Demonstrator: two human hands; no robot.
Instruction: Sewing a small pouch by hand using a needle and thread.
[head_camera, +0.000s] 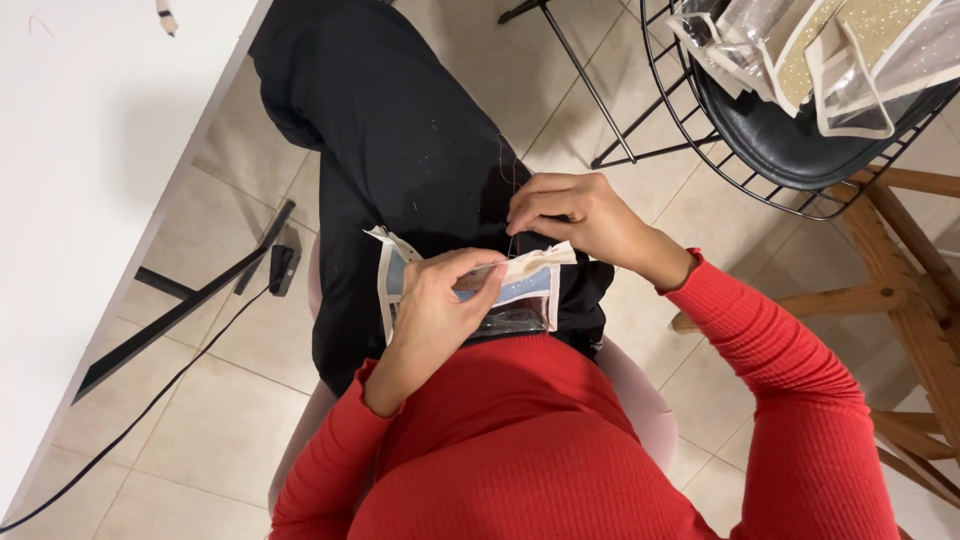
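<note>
On my lap, over my black trousers (400, 150), sits the clear plastic pouch (520, 295) with cream fabric trim (385, 290), tight against my red sweater (520, 440). My left hand (440, 300) is closed on the pouch, thumb and fingers clamping the top edge so the trim stays flat. My right hand (570, 215) is pinched shut just above that edge; a thin dark thread (512, 240) runs down from the pinch to the trim, and I judge there is a needle in the pinch, too small to see for sure. To do this stitch well, I'd keep the left grip close beside the entry point so the binding doesn't pucker, pull the thread straight and not hard so the plastic won't tear, and keep left fingertips clear of the point. I'd also watch the loose thread over the trousers for tangles. Further out: white table (90, 150) at my left, a black cable (160, 400) across the tiled floor (250, 400). Far right, a black wire chair (790, 150) holds more clear pouches (850, 60) with cream and gold trim, well apart from my hands, beside a wooden stool (900, 260).
</note>
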